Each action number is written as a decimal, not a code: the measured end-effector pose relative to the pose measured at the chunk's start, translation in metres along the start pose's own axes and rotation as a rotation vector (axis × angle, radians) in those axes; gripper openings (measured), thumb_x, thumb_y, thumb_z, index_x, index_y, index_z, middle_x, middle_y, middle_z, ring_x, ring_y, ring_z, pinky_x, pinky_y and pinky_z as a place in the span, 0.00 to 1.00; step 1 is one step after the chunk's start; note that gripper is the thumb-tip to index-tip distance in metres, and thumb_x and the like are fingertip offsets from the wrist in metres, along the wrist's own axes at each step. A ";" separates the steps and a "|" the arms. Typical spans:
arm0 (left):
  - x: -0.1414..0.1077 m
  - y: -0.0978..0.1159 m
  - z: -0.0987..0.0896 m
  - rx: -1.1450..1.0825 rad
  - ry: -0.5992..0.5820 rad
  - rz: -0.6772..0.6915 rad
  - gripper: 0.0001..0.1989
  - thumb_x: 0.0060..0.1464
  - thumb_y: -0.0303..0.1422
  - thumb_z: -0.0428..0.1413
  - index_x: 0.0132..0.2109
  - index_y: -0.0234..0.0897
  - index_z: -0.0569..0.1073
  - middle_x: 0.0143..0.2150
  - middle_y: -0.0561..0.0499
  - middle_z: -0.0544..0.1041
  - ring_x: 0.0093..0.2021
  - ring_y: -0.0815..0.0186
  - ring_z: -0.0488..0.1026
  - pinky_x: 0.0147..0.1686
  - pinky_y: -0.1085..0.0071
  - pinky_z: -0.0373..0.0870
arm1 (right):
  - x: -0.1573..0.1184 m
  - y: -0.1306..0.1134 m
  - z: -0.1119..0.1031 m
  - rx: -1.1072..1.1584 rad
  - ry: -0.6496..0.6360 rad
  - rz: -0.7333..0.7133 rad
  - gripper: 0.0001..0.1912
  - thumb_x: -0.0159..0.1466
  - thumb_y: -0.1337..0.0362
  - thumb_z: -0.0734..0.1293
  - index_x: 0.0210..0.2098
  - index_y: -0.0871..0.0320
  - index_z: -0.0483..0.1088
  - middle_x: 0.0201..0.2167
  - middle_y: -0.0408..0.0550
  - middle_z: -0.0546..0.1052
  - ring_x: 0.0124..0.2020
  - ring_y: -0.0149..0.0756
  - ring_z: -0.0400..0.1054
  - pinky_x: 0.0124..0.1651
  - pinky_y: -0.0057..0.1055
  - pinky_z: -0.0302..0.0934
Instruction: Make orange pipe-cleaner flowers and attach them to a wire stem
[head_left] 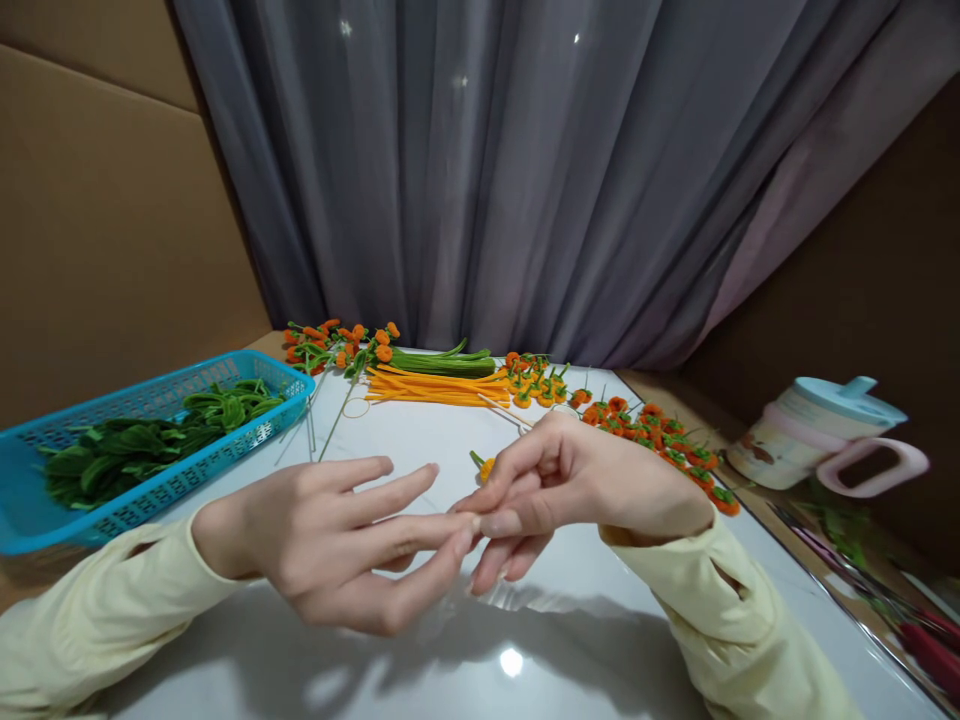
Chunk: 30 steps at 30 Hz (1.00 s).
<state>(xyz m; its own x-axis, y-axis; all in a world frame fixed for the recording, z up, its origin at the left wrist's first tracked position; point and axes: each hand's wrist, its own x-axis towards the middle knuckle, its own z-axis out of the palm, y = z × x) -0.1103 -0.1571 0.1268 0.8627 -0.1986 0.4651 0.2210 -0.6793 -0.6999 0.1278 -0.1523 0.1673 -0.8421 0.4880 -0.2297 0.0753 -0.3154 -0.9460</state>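
My left hand (360, 545) and my right hand (551, 490) meet fingertip to fingertip above the white tabletop (420, 450). The left thumb and one finger touch the right thumb and forefinger; whatever may be pinched between them is too small to make out. The other left fingers are spread, while the right ones curl below. Just behind the right fingers lies a small yellow flower head (487, 468) with a green stem, partly hidden by them. Farther back are orange-yellow pipe cleaners (435, 388) and a bundle of green ones (442, 362).
A blue basket (172, 495) of green leaves (120, 455) stands on the left. Orange flower heads (652, 430) line the right side, with more flowers (345, 345) at the back left. A lidded cup (795, 435) and tools (926, 650) are far right; a grey curtain (480, 180) hangs behind.
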 end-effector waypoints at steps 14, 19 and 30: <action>-0.001 0.000 0.002 -0.067 0.044 0.022 0.07 0.48 0.32 0.59 0.38 0.40 0.74 0.48 0.54 0.75 0.46 0.59 0.73 0.32 0.67 0.72 | 0.002 0.002 -0.001 -0.010 -0.021 -0.004 0.05 0.58 0.70 0.70 0.34 0.66 0.73 0.31 0.48 0.78 0.34 0.33 0.75 0.39 0.23 0.70; -0.001 0.001 0.004 -0.086 0.065 0.014 0.05 0.48 0.30 0.58 0.36 0.40 0.74 0.49 0.53 0.75 0.46 0.58 0.73 0.33 0.67 0.71 | 0.004 0.005 -0.002 -0.025 -0.029 -0.034 0.04 0.58 0.70 0.69 0.31 0.66 0.71 0.33 0.50 0.79 0.34 0.33 0.75 0.35 0.23 0.70; 0.004 -0.001 0.002 -0.060 0.019 0.013 0.08 0.50 0.30 0.56 0.40 0.40 0.73 0.46 0.52 0.77 0.44 0.61 0.74 0.33 0.69 0.71 | 0.003 0.000 -0.007 -0.071 -0.039 -0.029 0.05 0.59 0.68 0.68 0.33 0.67 0.72 0.34 0.53 0.78 0.35 0.37 0.75 0.37 0.27 0.70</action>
<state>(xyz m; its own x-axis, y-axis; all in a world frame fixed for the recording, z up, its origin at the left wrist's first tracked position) -0.1068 -0.1558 0.1287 0.8562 -0.2209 0.4671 0.1819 -0.7174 -0.6726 0.1288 -0.1450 0.1647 -0.8647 0.4634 -0.1937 0.0868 -0.2420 -0.9664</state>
